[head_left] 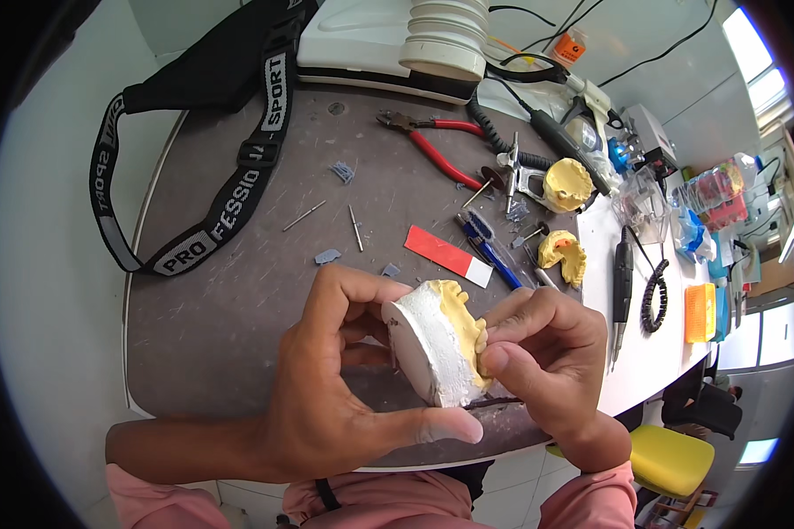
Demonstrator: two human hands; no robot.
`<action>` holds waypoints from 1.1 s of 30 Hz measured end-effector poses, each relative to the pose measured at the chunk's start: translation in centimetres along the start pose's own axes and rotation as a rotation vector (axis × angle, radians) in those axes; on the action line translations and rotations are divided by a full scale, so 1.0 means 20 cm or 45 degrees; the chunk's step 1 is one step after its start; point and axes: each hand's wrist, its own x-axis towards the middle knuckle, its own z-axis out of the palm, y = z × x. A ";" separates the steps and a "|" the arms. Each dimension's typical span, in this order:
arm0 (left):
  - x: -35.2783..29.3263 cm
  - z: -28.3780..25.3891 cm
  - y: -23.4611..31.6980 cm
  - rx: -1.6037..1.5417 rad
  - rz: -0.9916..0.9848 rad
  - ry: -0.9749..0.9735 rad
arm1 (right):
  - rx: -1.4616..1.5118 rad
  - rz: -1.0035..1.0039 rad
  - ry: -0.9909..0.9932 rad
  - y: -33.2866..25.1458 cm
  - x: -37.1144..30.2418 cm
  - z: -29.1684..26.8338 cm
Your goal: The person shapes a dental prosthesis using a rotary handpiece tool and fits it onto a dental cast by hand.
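Observation:
A dental cast with a thick white plaster base and a yellow stone tooth row is held tilted above the near edge of the bench. My left hand grips its base, fingers behind and thumb along the lower side. At the toothed side, my right hand has thumb and forefinger pinched against the yellow stone. A small cream tooth-like bit shows by those fingertips; whether it is loose or part of the cast I cannot tell. Beyond the right hand lie a smaller yellow cast and a yellow cast in a metal articulator.
On the brown bench lie red-handled cutters, a red-and-white strip, a blue brush, thin metal burs and grey-blue scraps. A black strap hangs over the left edge. A dark handpiece rests at right.

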 end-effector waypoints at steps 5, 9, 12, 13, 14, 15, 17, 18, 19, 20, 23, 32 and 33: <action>0.00 0.00 0.00 -0.007 -0.011 0.002 | -0.057 -0.038 -0.017 0.00 0.00 0.00; 0.00 0.01 0.02 -0.119 -0.119 0.045 | -0.001 -0.021 -0.028 0.01 0.01 -0.01; 0.01 0.03 0.03 -0.216 -0.232 0.079 | -0.005 -0.016 -0.071 0.02 0.02 -0.03; 0.01 0.03 0.03 -0.246 -0.253 0.096 | -0.001 -0.019 -0.064 0.02 0.02 -0.03; 0.01 0.03 0.03 -0.242 -0.255 0.089 | 0.004 -0.004 -0.084 0.02 0.03 -0.03; 0.01 0.03 0.03 -0.279 -0.278 0.092 | 0.010 0.011 -0.103 0.03 0.03 -0.04; 0.02 0.03 0.03 -0.312 -0.304 0.089 | 0.030 0.052 -0.107 0.03 0.03 -0.05; 0.02 0.03 0.03 -0.319 -0.309 0.091 | 0.047 0.094 -0.122 0.04 0.03 -0.05; 0.02 0.03 0.03 -0.326 -0.314 0.093 | 0.051 0.092 -0.117 0.04 0.03 -0.05; 0.02 0.03 0.03 -0.321 -0.316 0.088 | 0.059 0.089 -0.124 0.04 0.03 -0.05; 0.02 0.02 0.03 -0.300 -0.283 0.071 | 0.060 0.068 -0.135 0.03 0.04 -0.05; 0.02 0.03 0.04 -0.283 -0.201 0.051 | -0.029 -0.013 -0.124 0.03 0.03 -0.06; 0.02 0.03 0.04 -0.253 -0.165 0.047 | -0.055 -0.026 -0.123 0.03 0.03 -0.06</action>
